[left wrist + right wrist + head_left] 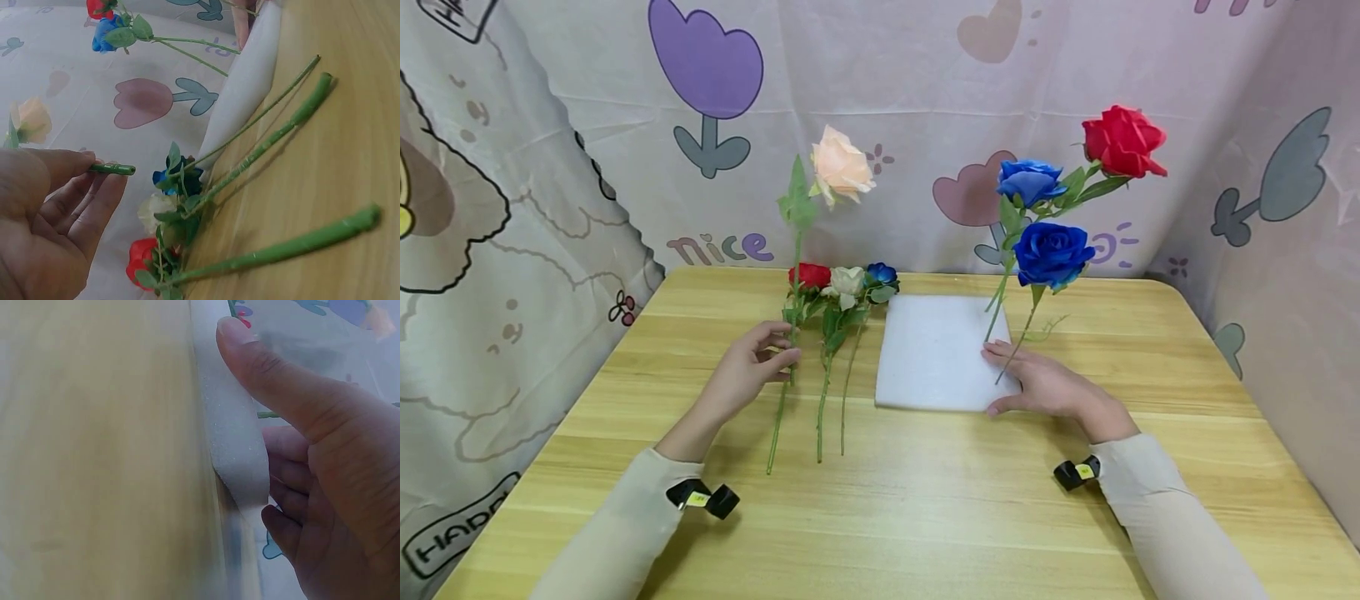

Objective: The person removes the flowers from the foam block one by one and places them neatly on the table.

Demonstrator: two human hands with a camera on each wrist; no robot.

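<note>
Left hand pinches peach rose — right hand apparently touches foam.

Stretching forward with the left arm from the lower left and the right arm from the lower right, both in long pale sleeves, bare from the wrists on. Pinching with the left hand, with thumb brought against bent fingers and palm turned inward. Spreading the right hand loosely and low, with thumb set well apart from gently curved fingers, pointing leftward.
</note>
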